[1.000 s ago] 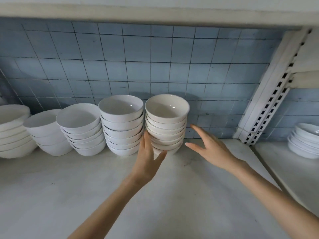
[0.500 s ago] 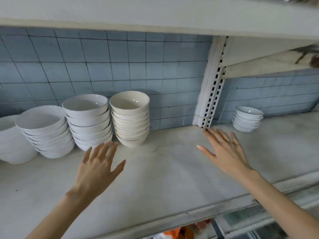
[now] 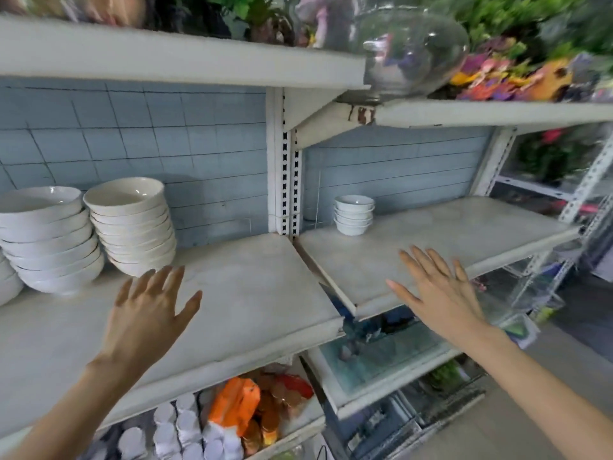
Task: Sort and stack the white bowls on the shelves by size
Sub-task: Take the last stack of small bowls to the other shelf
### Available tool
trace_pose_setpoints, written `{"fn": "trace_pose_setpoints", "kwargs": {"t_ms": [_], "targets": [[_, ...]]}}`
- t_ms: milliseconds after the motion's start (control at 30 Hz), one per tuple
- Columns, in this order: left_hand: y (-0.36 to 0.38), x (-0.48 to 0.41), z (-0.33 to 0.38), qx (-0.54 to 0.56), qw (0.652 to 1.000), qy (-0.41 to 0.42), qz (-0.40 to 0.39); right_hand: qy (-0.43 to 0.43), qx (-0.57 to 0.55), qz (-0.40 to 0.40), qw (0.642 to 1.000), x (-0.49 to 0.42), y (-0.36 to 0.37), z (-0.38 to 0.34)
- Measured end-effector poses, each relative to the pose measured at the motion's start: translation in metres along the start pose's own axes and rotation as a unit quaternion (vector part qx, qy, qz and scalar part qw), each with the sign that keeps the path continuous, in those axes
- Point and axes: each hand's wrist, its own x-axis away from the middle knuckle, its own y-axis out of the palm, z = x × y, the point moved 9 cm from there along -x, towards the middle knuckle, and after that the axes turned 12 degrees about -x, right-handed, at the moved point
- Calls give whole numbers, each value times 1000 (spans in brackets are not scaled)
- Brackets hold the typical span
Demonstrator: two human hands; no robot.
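Two pale shelf boards met at a perforated white upright post (image 3: pixel 283 161). The left shelf (image 3: pixel 252 293) carried the task's larger bowls at its back left. A stack of white bowls (image 3: pixel 49 240) stood by the picture's left edge. Just beside it on the right was a stack of cream-tinted bowls (image 3: pixel 132 224). Both stacks were glossy, round-walled and leaning a little in front of the blue tiled wall (image 3: pixel 185 137).

From the cream stack to the shelf's right edge the board lay open. Its surface was matt and mottled grey-white, and the front edge was chipped. The right shelf (image 3: pixel 464 234) sat slightly out of line with the left one, with a dark gap between their edges. A short stack of smaller white bowls (image 3: pixel 353 214) stood at its back left corner, near the post. The rest of that board ran open to its front and right edges.

The left hand (image 3: pixel 146 313) hovered over the front half of the left shelf, just in front of the cream stack, its fingers released, spread and grasping nothing. The right hand (image 3: pixel 441 293) hung over the front edge of the right shelf, well apart from the small stack, its fingers straight, fanned and likewise grasping nothing.

Overhead, an upper shelf (image 3: pixel 166 58) limited the room above the stacks. A rounded clear glass bowl (image 3: pixel 411 51) sat at its right end above a rust-spotted bracket. Below the left shelf lay an orange packet (image 3: pixel 235 403).
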Motion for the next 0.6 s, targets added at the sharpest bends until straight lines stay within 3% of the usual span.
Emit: {"fn": "trace_pose_setpoints", "kwargs": {"t_ms": [300,600], "targets": [[-19,-17,94,7,998,47,41,66,-3,7,998,30,-24,105],[-19,-101,157,3,995,52,80,98,25,-17,995,-25,-4,184]]}}
